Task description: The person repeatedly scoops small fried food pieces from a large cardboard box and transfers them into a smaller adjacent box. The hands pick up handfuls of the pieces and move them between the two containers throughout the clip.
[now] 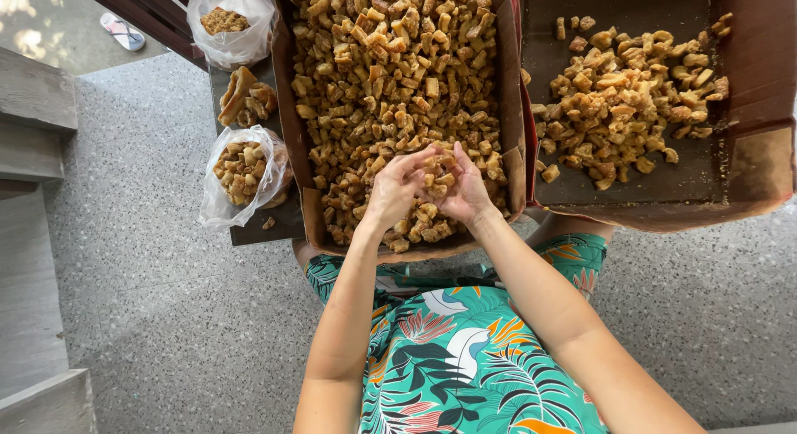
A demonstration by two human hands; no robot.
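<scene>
Looking down from our head, we start at the far left, where a sandal (pixel 122 31) lies on the pavement past a grey step (pixel 37 89). Next come two clear plastic bags, one (pixel 232 23) at the top and another (pixel 245 175) lower down, both holding fried snack pieces, with a loose pile of bigger pieces (pixel 246 98) between them on a dark board (pixel 286 222).

Just right of them sits the big cardboard box (pixel 311 214), heaped with small golden-brown fried pieces (pixel 390 60). Its long axis runs away from us, its near end resting against our lap. Over that near end our left hand (pixel 397 187) and right hand (pixel 466 189) meet, cupped toward each other and pinching a few pieces (pixel 437 183) between the fingertips, just above the heap. The pieces are stubby chunks lying every way, so we cannot tell a common direction for them.

Right of the box wall stands a second box (pixel 747 164), dark inside, with a smaller mound of pieces (pixel 631 98) near its middle. Nothing blocks our hands; only the box walls stand between the heaps. Speckled grey floor (pixel 166 318) lies all around.
</scene>
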